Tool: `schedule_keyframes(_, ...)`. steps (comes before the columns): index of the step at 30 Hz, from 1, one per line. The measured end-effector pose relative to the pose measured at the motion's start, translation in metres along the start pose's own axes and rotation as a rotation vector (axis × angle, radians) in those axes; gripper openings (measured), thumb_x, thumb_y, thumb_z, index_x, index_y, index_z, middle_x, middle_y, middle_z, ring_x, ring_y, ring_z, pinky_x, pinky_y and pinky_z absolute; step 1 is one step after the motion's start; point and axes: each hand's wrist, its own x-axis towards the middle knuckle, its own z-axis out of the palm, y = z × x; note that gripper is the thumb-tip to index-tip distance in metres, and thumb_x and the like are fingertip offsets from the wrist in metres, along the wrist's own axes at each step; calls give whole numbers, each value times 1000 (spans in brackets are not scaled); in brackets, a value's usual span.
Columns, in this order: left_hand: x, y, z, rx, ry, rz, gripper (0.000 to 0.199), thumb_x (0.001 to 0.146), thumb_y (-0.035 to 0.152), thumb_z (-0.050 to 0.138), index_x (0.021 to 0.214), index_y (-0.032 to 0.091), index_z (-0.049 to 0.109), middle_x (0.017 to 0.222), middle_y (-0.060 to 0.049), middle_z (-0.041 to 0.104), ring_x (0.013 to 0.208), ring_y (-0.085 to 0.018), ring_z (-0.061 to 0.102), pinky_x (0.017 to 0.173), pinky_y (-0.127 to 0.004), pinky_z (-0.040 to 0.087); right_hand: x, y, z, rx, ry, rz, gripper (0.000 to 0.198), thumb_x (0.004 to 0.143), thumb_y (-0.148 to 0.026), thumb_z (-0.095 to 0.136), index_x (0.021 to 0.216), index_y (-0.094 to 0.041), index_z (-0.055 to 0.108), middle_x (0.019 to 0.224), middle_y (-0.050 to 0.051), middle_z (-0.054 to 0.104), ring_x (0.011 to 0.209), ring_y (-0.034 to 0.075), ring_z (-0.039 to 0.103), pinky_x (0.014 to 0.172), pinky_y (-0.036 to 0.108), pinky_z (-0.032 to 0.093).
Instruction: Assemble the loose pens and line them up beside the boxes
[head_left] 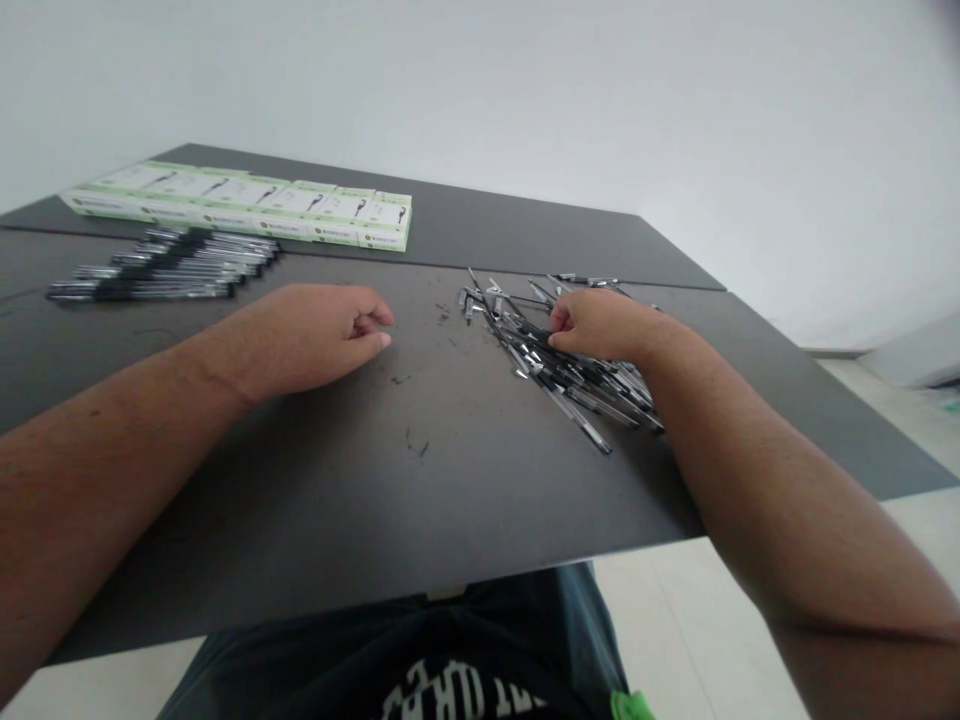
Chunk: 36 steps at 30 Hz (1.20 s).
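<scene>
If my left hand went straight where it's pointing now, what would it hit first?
Likely the pile of loose pens, though how high your left hand sits above the table is unclear.

Slim clear-and-black pens look glossy plastic to me; oblong white-and-green boxes, smooth card; the dark-grey flat surface, matt.

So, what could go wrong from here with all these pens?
The right hand is at a jumbled pile of pens lying across each other, so lifting one might drag or scatter others. The left hand is near the neat row of pens; a backward nudge could disturb it. Loose pens might also roll on the flat tabletop.
</scene>
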Motion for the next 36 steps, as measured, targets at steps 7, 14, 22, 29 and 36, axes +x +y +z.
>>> schedule_keyframes(7, 1, -3, 2, 1, -4, 8, 61, 94, 58, 54, 138, 25, 81, 113, -10, 89, 110, -34, 85, 105, -46, 64, 0, 1, 1, 35, -20, -25, 23, 87, -24, 76, 104, -27, 91, 103, 5, 91, 93, 26, 82, 81, 34, 57)
schedule_keyframes(14, 3, -6, 4, 6, -1, 0, 59, 92, 59, 57, 136, 30, 81, 112, -10, 90, 109, -36, 85, 104, -47, 65, -2, -2, -2, -41, -35, -15, 15, 89, -28, 74, 93, -26, 88, 94, 6, 88, 89, 26, 79, 77, 34, 54)
schedule_keyframes(22, 3, -6, 4, -2, -8, 4, 63, 90, 59, 55, 137, 25, 81, 111, -12, 89, 107, -37, 85, 104, -49, 65, -2, -5, -1, -8, -17, -4, 20, 88, -26, 78, 104, -27, 90, 105, 7, 90, 97, 29, 81, 82, 35, 56)
schedule_keyframes(29, 1, -5, 4, 0, 1, 31, 67, 93, 63, 52, 138, 23, 81, 110, -10, 88, 108, -34, 83, 99, -46, 63, 0, -3, 0, -2, -20, -38, 27, 88, -24, 76, 111, -28, 92, 108, 7, 92, 98, 28, 82, 82, 34, 57)
schedule_keyframes(36, 3, -5, 3, -4, -12, 9, 65, 91, 62, 56, 138, 25, 81, 113, -11, 89, 109, -36, 84, 104, -47, 63, -5, -8, -5, -61, 25, -41, 24, 91, -26, 68, 99, -24, 90, 94, 8, 88, 88, 27, 77, 75, 36, 51)
